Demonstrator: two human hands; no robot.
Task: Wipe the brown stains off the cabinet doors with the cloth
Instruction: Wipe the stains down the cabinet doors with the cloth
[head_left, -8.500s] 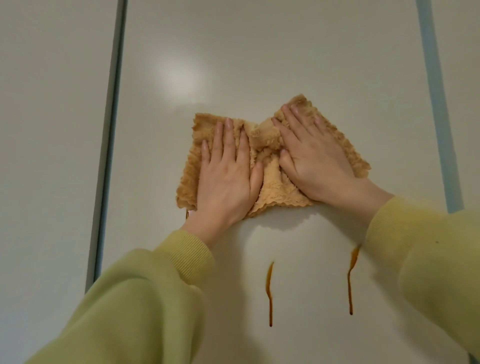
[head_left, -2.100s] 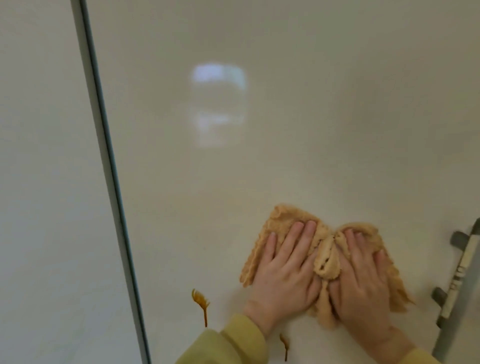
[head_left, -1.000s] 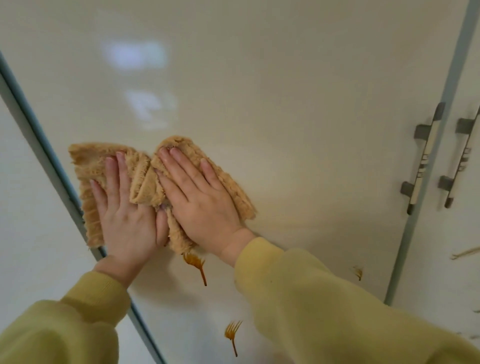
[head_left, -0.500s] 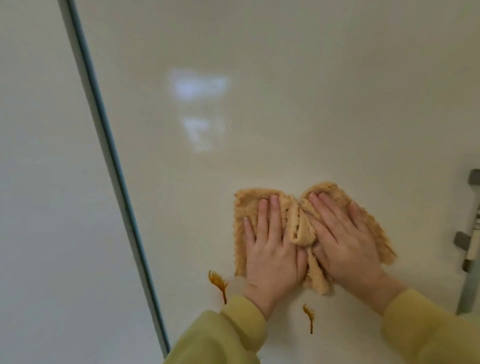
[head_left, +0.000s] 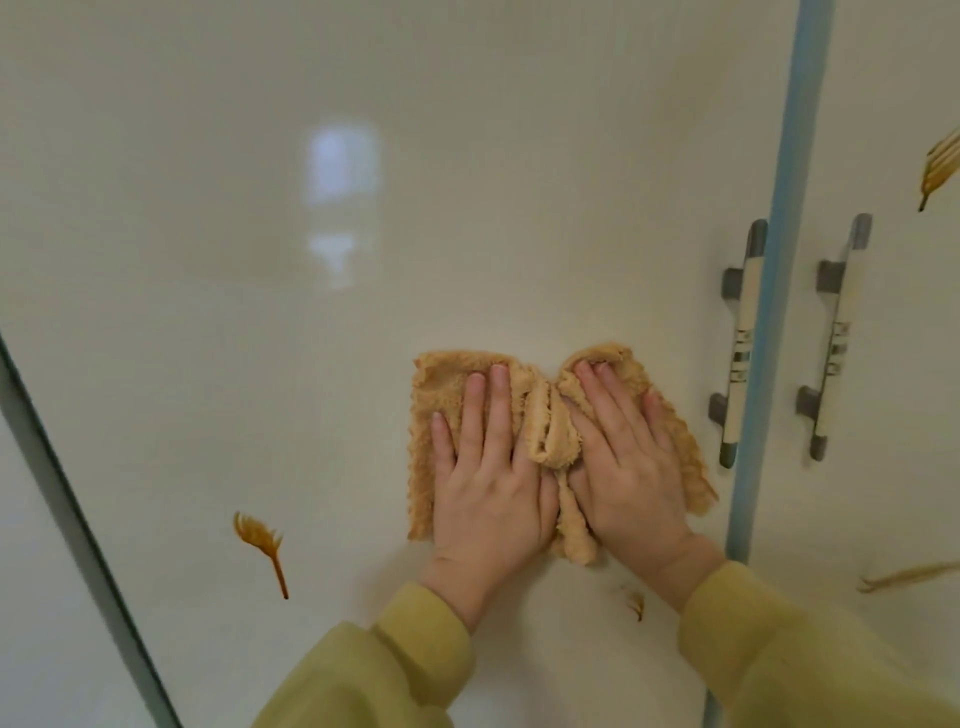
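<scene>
Hands lie flat and side by side in the lower centre of the frame. On the cloth (head_left: 441, 384), the left hand (head_left: 488, 478) presses with straight fingers pointing up. The right hand (head_left: 626, 467) presses likewise, with fingers angled to the upper left. Neither hand grasps anything: both are released and push with open palms. The cloth lies against the cabinet door (head_left: 260, 338), bunched into a raised fold between the hands and spread out past the fingertips.

Change of position:
- One second ago the cloth sat at the left seam (head_left: 78, 519).
- Half a second ago its left edge was just beside the large stain (head_left: 260, 543).
- It now stands well apart from that stain, to the right, with its right edge near the inner handle (head_left: 740, 343).

The stroke is judged to be a sideways sweep from left to right.

Effect on the marks:
- The large stain, in the lower left of the frame, is intact, drip tail included.
- The small stain (head_left: 636, 605), just below the right wrist, looks shorter and fainter than half a second ago. The cloth probably brushed it without clearing it.

Past the blue-grey strip (head_left: 769, 312) stands the next door (head_left: 893, 364). It carries the outer handle (head_left: 834, 338), an upper stain (head_left: 940, 166) and a lower streak (head_left: 906, 574). Neither mark is touched by the cloth.

Status: incomplete. Four marks remain in view. The sweep runs above both marks on this door, so a lower pass is likely required.
</scene>
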